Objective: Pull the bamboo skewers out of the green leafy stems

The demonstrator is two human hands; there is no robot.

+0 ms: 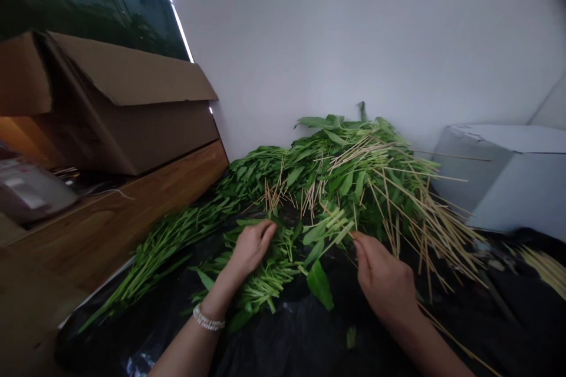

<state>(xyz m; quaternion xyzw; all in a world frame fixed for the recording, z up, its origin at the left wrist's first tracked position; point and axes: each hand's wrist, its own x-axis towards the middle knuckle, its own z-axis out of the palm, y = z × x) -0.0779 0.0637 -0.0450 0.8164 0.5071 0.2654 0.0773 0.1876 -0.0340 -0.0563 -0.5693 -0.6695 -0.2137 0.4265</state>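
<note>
My right hand (384, 277) is closed in a pinch on the near end of a thin wooden skewer (352, 234). Short green stems with leaves (332, 227) sit in a row along that skewer. To the left, my left hand (252, 246) has thumb and forefinger pressed together just above a heap of cut leafy greens (265, 283); what lies between the fingertips is hidden. Behind both hands rises a large pile of skewered greens (349, 159), its bare skewer ends (435, 235) pointing mostly right and toward me.
Black plastic sheeting (292, 341) covers the work surface. Long uncut greens (154, 265) lie at left, beside a wooden ledge (132, 212) bearing an open cardboard box (145, 129). A white box (517, 171) stands right, near more loose skewers (546, 268). A white wall (354, 35) closes the back.
</note>
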